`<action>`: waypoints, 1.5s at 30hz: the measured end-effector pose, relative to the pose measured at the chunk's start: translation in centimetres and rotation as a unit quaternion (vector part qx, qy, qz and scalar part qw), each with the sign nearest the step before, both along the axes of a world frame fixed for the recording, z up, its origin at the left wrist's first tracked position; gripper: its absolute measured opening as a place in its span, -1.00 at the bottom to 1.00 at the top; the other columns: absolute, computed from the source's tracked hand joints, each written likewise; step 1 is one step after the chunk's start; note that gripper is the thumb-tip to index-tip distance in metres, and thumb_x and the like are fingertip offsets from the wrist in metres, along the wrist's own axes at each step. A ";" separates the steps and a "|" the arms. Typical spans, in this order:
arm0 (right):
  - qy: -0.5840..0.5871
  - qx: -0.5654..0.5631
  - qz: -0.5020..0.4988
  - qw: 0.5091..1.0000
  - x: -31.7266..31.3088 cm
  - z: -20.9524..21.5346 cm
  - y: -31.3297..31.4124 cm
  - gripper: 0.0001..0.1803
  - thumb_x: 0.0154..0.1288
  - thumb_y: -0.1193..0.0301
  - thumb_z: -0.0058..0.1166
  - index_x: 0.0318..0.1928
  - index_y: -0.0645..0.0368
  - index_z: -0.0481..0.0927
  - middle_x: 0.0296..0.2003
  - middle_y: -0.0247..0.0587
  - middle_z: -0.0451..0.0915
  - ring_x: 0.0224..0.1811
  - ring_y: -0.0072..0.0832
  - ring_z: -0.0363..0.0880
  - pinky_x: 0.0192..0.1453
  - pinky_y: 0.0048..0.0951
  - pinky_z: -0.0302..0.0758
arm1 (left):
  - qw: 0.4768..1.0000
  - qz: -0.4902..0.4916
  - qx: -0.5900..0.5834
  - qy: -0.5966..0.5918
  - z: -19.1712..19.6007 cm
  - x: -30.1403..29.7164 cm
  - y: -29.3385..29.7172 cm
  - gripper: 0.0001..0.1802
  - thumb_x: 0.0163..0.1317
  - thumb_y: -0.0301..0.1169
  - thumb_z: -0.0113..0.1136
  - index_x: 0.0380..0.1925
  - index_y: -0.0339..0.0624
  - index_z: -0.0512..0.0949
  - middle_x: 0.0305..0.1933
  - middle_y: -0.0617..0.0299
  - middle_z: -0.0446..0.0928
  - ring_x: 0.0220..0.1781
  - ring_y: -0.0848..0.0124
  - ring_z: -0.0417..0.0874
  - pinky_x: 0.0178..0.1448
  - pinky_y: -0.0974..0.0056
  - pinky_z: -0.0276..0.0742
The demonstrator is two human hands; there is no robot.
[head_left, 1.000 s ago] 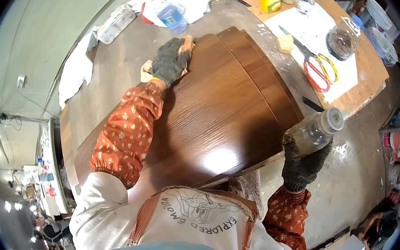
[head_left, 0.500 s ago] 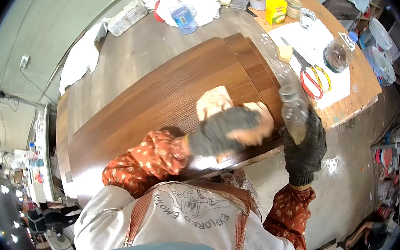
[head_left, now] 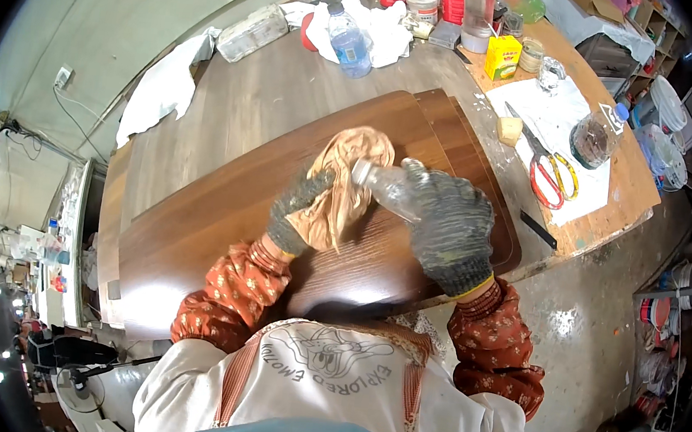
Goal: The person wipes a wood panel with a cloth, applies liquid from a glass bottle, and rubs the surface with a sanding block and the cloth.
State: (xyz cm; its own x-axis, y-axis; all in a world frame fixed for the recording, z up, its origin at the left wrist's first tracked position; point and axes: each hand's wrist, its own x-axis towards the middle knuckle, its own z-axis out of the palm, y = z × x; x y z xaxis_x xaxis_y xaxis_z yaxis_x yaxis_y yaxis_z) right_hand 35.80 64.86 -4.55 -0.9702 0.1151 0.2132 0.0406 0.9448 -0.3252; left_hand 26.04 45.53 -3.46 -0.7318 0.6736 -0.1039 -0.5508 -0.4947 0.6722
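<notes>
Dark knitted gloves cover both my hands. My left hand (head_left: 297,205) grips a crumpled tan cloth (head_left: 349,170), held above a dark brown wood-grain panel (head_left: 256,195). In my right hand (head_left: 455,226) is a clear plastic bottle (head_left: 394,189), tilted to the left with its neck against the cloth. My right fingers wrap around the bottle and hide its lower part. The panel lies on the workbench, with its rounded end on the right and its near edge close to my body.
Scissors (head_left: 547,164) with red and yellow handles, a tan block (head_left: 508,132) and a jar of dark liquid (head_left: 595,140) are at the right. A labelled water bottle (head_left: 348,45), white rags (head_left: 389,33) and a yellow carton (head_left: 503,58) stand at the back.
My left hand has lifted the cloth from the panel and moved left. My right hand has brought the bottle leftward from beyond the panel's right edge and tipped it to the cloth.
</notes>
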 end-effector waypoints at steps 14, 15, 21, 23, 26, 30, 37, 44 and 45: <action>0.294 -0.359 -0.223 0.857 1.3 -5.4 1.0 -0.05 -0.07 0.27 0.43 0.28 0.32 0.18 0.13 0.17 0.38 0.17 -0.02 0.42 0.18 -0.18 0.43 | 0.405 -0.001 -0.555 0.727 -5.2 -17.1 14.6 -0.62 0.21 -0.16 0.05 -0.08 -0.18 0.50 0.03 -0.03 0.47 0.09 -0.03 0.44 0.11 0.00 0.40; 0.299 -0.346 -0.227 0.860 1.1 -5.5 1.2 -0.05 -0.07 0.26 0.43 0.27 0.33 0.19 0.12 0.17 0.39 0.17 -0.04 0.43 0.18 -0.18 0.44 | 0.374 0.039 -0.547 0.748 -5.6 -16.6 14.7 -0.64 0.22 -0.19 0.04 -0.08 -0.18 0.50 0.03 -0.04 0.45 0.10 -0.04 0.42 0.10 0.01 0.40; 0.344 -0.411 -0.224 0.814 1.4 -6.8 0.7 -0.04 -0.08 0.36 0.45 0.30 0.32 0.16 0.14 0.09 0.40 0.18 -0.17 0.43 0.18 -0.20 0.44 | 0.316 0.069 -0.389 0.863 -6.6 -14.2 7.9 -0.45 0.08 -0.31 0.15 0.13 -0.18 0.41 -0.02 -0.03 0.44 0.03 -0.04 0.44 0.08 -0.02 0.37; 0.347 -0.351 -0.241 0.835 1.5 -7.2 0.8 -0.06 -0.02 0.35 0.42 0.31 0.31 0.14 0.16 0.07 0.37 0.19 -0.18 0.40 0.21 -0.20 0.38 | 0.302 0.011 -0.359 0.883 -5.4 -15.7 9.3 -0.36 0.03 -0.29 0.22 0.18 -0.17 0.37 -0.02 -0.04 0.45 0.04 -0.03 0.46 0.10 0.00 0.39; 0.336 -0.343 -0.227 0.847 1.1 -5.8 1.2 -0.07 -0.03 0.36 0.41 0.30 0.31 0.15 0.15 0.07 0.38 0.17 -0.17 0.41 0.20 -0.21 0.40 | 0.347 -0.010 -0.480 0.806 -4.4 -17.8 12.0 -0.47 0.15 -0.44 0.05 0.17 -0.25 0.35 0.06 -0.05 0.46 0.08 0.02 0.47 0.23 0.07 0.32; 0.314 -0.367 -0.233 0.844 1.3 -6.3 1.4 -0.06 -0.06 0.34 0.43 0.28 0.30 0.16 0.12 0.08 0.40 0.16 -0.15 0.44 0.17 -0.21 0.45 | 0.437 -0.113 -0.411 0.792 -4.0 -14.8 11.8 -0.53 0.16 -0.34 0.16 0.09 -0.22 0.44 0.06 -0.06 0.47 0.11 0.00 0.46 0.22 0.07 0.35; 0.355 -0.418 -0.218 0.808 1.7 -5.9 0.5 -0.04 -0.10 0.38 0.46 0.28 0.29 0.15 0.11 0.04 0.40 0.14 -0.17 0.44 0.15 -0.21 0.47 | 0.461 -0.100 -0.355 0.808 -4.4 -15.0 10.7 -0.61 0.25 -0.34 0.07 0.08 -0.19 0.44 0.02 0.04 0.50 0.09 0.11 0.50 0.16 0.19 0.40; 0.425 -0.514 -0.249 0.703 4.1 -6.6 2.1 -0.19 0.08 0.46 0.32 0.31 0.22 0.16 0.13 -0.13 0.37 0.10 -0.32 0.42 0.15 -0.26 0.43 | 0.239 -0.123 -0.398 0.877 -2.1 -7.8 14.2 -0.49 0.06 -0.39 0.13 0.10 -0.12 0.43 0.12 0.00 0.41 0.18 -0.01 0.40 0.28 0.03 0.28; 0.452 -0.506 -0.277 0.681 4.9 -6.7 2.1 -0.21 0.08 0.47 0.31 0.29 0.22 0.18 0.12 -0.15 0.37 0.08 -0.34 0.42 0.15 -0.26 0.43 | 0.454 -0.055 -0.249 0.854 -6.9 -7.3 12.5 -0.44 0.07 -0.38 0.17 0.15 -0.14 0.40 0.23 0.06 0.35 0.29 0.08 0.33 0.36 0.02 0.23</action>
State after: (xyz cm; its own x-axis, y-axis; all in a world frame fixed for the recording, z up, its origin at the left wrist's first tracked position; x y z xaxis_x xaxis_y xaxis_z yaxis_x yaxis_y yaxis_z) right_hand 40.66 66.98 -11.30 -0.2441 0.9411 0.2338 -0.3493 0.1396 -0.9265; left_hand 18.74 58.00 -10.33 0.0036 0.9197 0.3926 0.9806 -0.0802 0.1790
